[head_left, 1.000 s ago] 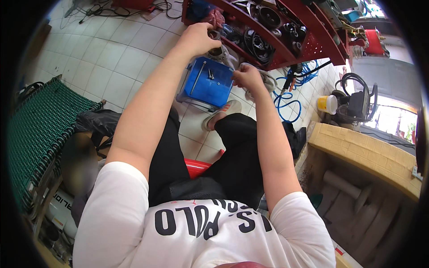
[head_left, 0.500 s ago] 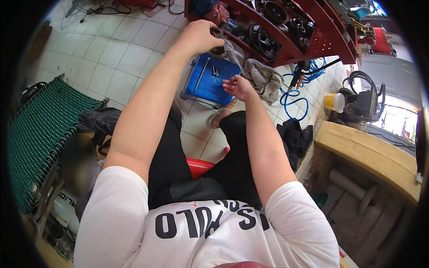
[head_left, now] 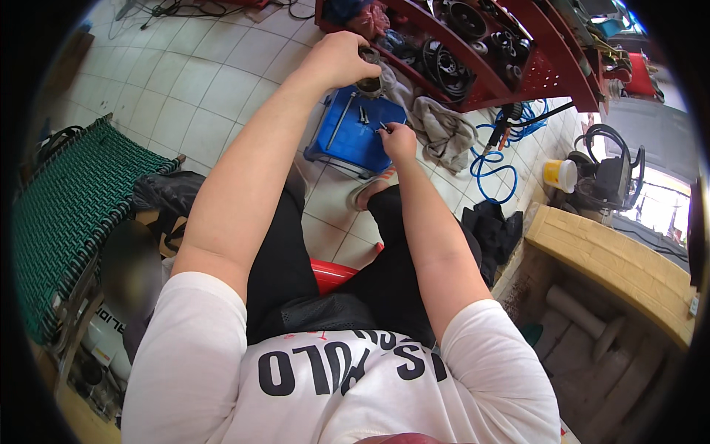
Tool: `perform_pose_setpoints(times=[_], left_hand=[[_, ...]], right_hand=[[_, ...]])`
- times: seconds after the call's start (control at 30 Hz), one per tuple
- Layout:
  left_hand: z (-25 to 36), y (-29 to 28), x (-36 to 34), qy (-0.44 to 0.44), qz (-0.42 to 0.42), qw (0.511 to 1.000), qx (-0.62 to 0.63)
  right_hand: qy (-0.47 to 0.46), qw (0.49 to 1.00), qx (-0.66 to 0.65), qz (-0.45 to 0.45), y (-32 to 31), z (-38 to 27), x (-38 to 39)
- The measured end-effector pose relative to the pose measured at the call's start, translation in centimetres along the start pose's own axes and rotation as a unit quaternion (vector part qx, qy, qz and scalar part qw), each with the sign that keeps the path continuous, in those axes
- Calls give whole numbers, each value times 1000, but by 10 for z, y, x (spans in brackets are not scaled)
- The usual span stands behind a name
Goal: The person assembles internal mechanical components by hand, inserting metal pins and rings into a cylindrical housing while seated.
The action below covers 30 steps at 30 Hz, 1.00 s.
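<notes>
A blue plastic stool (head_left: 351, 152) stands on the tiled floor in front of my feet. At its far edge my left hand (head_left: 342, 63) is wrapped round a dark, greasy metal part (head_left: 369, 86); most of the part's near side is covered by my fingers. My right hand (head_left: 400, 142) is closed in a pinch over the stool's right side, with a small, thin dark metal piece (head_left: 384, 128) at the fingertips, too small to name. Between the hands, a few bolts (head_left: 363, 115) lie on the stool top. A long metal rod (head_left: 339, 124) rests to their left.
A red metal rack (head_left: 510, 92) holding round mechanical parts stands beyond the stool. A grey rag (head_left: 446, 129) and a coiled blue hose (head_left: 492, 177) lie to its right. On the left is a green woven cot (head_left: 66, 214); a yellow-edged wooden box (head_left: 606, 259) is at right.
My right hand has gone from spread fingers to a pinch, with a small thin piece at its tips. My left hand still grips the metal part. The view has shifted slightly.
</notes>
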<state>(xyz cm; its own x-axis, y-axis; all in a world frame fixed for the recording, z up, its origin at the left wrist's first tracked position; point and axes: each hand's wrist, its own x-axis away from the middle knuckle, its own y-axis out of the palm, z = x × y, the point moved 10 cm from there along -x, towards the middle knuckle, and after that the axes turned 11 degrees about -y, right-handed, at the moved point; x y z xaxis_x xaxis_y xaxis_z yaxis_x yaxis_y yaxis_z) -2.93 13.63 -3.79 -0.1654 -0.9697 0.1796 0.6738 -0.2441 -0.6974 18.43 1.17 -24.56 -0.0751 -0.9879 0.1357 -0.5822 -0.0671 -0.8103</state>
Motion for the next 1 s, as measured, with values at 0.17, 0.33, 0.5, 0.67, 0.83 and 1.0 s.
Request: perform_pose_setpoints(times=[0.17, 0.33, 0.5, 0.67, 0.83, 1.0], left_hand=[[3, 3, 0, -7, -23, 1000, -4], [1, 6, -1, 2, -23, 1000, -14], [-1, -2, 1, 15, 30, 999, 31], [9, -10, 5, 23, -3, 998, 61], [13, -7, 6, 27, -50, 996, 74], [18, -8, 9, 45, -46, 997, 34]], right_hand=[[-45, 993, 108, 0, 10, -11, 4], [-77, 984, 160, 21, 13, -16, 9], [-29, 997, 57, 42, 6, -9, 4], [169, 891, -416, 59, -4, 2, -9], [125, 673, -728, 37, -34, -44, -31], [44, 604, -795, -40, -57, -86, -31]])
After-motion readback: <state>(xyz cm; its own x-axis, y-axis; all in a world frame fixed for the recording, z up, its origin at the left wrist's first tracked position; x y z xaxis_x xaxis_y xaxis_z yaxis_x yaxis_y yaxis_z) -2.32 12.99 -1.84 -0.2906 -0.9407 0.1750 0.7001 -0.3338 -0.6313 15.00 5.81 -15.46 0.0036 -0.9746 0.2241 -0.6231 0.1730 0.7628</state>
